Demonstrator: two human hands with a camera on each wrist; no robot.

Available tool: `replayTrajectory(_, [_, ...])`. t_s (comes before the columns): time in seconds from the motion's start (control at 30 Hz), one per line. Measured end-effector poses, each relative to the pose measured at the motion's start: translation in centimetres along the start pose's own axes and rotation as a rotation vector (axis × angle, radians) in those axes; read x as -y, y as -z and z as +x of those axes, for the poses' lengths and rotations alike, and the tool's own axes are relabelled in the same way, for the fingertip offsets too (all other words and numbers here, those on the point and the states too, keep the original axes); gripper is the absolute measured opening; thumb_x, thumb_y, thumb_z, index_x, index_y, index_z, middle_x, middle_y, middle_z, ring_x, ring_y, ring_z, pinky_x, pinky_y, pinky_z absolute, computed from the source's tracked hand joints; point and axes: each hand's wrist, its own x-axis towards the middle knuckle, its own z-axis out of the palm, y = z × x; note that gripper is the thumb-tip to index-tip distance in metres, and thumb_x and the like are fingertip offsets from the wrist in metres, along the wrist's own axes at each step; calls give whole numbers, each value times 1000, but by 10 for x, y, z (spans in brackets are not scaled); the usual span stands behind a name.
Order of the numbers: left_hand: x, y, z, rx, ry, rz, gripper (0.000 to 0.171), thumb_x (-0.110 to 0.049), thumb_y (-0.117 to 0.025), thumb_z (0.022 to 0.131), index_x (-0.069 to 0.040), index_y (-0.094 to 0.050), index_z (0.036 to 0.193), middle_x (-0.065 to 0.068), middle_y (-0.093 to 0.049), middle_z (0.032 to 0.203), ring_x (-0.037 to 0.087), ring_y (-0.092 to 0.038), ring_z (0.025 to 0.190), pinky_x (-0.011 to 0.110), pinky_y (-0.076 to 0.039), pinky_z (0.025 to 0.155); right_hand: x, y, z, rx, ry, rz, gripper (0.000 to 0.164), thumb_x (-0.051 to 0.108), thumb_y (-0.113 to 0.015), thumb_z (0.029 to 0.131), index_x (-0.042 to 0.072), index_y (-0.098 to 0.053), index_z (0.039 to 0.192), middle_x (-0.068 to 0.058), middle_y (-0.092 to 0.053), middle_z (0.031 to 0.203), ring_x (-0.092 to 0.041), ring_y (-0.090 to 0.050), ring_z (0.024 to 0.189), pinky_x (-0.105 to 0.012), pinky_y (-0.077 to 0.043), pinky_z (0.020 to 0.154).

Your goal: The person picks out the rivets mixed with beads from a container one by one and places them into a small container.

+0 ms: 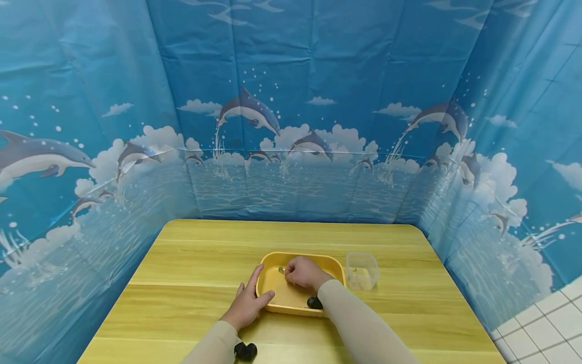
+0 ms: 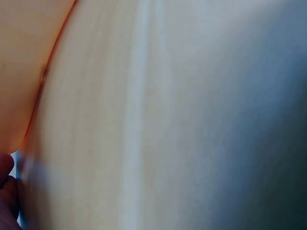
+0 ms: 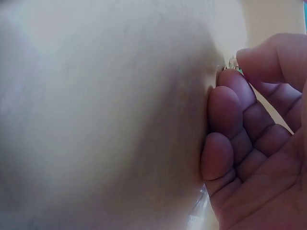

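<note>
A yellow tray [image 1: 313, 310] lies on the wooden table. My left hand [image 1: 247, 307] grips its near left corner, thumb over the rim and fingers along the outer side; in the left wrist view some fingers [image 2: 7, 191] show by the tray's edge. Inside the tray, my right hand [image 1: 303, 273] is lowered to the floor with its fingers curled. Small glassy green marbles [image 1: 280, 269] are right beside its fingertips. In the right wrist view a clear, green-tinted marble [image 3: 233, 63] shows between thumb and forefinger tips, mostly hidden.
A clear plastic box [image 1: 370, 283] stands close against the tray's right side, with a small mark or bit inside. Black wrist cameras [image 1: 246, 352] sit on both wrists. A blue dolphin-print curtain [image 1: 291, 192] hangs behind the table [image 1: 195, 273] and along both sides.
</note>
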Motion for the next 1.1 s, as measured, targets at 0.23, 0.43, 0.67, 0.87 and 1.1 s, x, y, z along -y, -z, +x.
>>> replayTrajectory(0.23, [-1,1,-1,4,3,-6,73,-55,-57,85,-54,-11,142,11,-44,142,55,-1,136,74,-12,100,1,1,-2,-9,8,11,7,16,-64,82,20,-69,77,4,-61,65,-15,-52,55,-29,-44,50])
replayTrajectory(0.43, [-3,2,-2,5,5,-5,73,-55,-57,85,-55,-11,141,12,-44,141,55,-2,135,75,-13,99,0,1,1,-15,5,-6,6,15,-65,80,19,-69,78,4,-61,67,-14,-52,57,-28,-44,50])
replayTrajectory(0.67, [-2,2,-2,6,-5,-4,73,-55,-57,85,-53,-11,142,12,-47,139,55,-2,135,74,-11,100,1,3,1,-24,28,-18,6,15,-65,79,21,-67,78,5,-60,71,-13,-51,60,-26,-43,52])
replayTrajectory(0.87, [0,0,-2,7,-25,2,73,-55,-56,86,-52,-10,143,12,-50,136,55,-3,136,72,-10,102,5,11,-5,12,50,70,6,14,-65,81,14,-69,84,3,-62,76,-14,-54,61,-29,-46,54])
replayTrajectory(1.1, [-4,1,-4,18,-1,-1,74,-57,-55,85,-51,-11,143,13,-45,140,56,-2,135,75,-14,98,10,27,-13,-6,68,29,10,17,-64,84,14,-72,89,7,-64,79,-14,-53,65,-28,-46,56])
